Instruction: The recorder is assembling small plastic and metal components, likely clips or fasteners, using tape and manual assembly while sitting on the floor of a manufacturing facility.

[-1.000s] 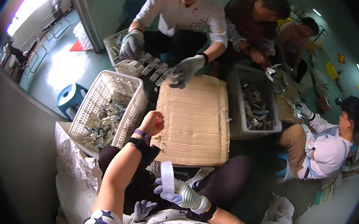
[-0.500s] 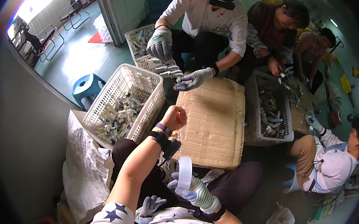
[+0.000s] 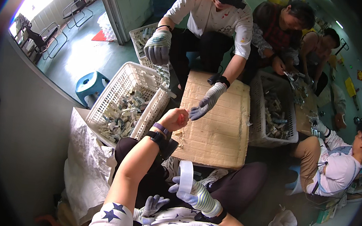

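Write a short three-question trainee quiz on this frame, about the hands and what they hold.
1. True or false: the right hand is gloved and holds a white tape roll.
2. Which hand is bare? A. the left hand; B. the right hand; C. the co-worker's hand reaching toward it.
3. Fill in: the left hand is at the edge of a flat ___ sheet, beside a white basket.

Key: 1 true; 2 A; 3 cardboard.
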`<move>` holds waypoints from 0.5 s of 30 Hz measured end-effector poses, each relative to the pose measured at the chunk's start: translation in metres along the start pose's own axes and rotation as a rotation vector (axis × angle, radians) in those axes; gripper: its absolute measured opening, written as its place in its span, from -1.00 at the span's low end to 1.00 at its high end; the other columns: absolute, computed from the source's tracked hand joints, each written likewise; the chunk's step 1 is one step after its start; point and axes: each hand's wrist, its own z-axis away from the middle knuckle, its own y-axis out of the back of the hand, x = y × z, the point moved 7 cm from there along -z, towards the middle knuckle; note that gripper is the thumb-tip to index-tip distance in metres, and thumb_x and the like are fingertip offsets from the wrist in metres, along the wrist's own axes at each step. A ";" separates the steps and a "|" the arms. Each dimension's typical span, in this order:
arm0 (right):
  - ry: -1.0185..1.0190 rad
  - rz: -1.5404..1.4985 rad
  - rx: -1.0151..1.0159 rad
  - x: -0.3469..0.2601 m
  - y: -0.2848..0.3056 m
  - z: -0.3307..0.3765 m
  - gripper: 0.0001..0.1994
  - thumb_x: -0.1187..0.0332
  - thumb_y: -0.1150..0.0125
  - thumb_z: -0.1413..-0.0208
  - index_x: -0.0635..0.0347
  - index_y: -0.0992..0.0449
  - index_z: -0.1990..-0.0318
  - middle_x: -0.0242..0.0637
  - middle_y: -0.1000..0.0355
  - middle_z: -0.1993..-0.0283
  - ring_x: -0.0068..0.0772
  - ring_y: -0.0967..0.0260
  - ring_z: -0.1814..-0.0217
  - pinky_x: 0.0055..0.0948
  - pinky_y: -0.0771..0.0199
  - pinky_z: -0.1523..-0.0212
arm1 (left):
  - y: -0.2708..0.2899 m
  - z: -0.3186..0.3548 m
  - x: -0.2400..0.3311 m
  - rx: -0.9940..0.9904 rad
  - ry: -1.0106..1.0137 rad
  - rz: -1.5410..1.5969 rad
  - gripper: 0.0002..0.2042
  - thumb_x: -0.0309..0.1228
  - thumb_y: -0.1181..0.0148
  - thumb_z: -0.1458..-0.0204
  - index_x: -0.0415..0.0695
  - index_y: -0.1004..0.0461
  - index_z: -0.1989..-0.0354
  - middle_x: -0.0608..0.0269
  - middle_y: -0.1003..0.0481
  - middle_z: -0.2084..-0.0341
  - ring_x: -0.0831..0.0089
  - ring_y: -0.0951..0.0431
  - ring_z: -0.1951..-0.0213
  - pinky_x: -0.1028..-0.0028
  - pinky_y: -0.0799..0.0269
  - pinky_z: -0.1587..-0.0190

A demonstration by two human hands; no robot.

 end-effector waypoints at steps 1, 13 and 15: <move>-0.001 -0.003 -0.001 0.001 0.002 0.000 -0.58 0.48 -0.13 -0.12 0.21 -0.26 -0.15 -0.34 -0.45 0.10 -0.57 -0.36 0.02 -0.52 -0.30 -0.05 | 0.001 0.000 0.002 0.000 -0.012 -0.019 -0.89 -0.59 -0.05 0.06 -0.15 -0.29 0.56 0.42 -0.25 0.67 0.60 -0.26 0.63 0.64 -0.23 0.61; 0.091 -0.006 0.062 -0.015 0.009 -0.012 -0.60 0.49 -0.15 -0.10 0.21 -0.29 -0.11 -0.32 -0.46 0.15 -0.55 -0.37 0.05 -0.52 -0.31 -0.03 | 0.016 -0.023 0.011 0.231 -0.084 -0.270 -0.87 -0.53 -0.10 0.02 -0.12 -0.35 0.58 0.39 -0.34 0.67 0.60 -0.35 0.64 0.65 -0.30 0.60; 0.075 -0.008 0.066 -0.015 0.010 -0.014 -0.60 0.48 -0.15 -0.10 0.21 -0.29 -0.11 -0.32 -0.46 0.15 -0.55 -0.37 0.06 -0.52 -0.31 -0.03 | 0.014 -0.028 0.013 0.209 -0.082 -0.342 -0.86 -0.50 -0.10 0.00 -0.10 -0.35 0.58 0.40 -0.33 0.67 0.61 -0.34 0.64 0.64 -0.28 0.61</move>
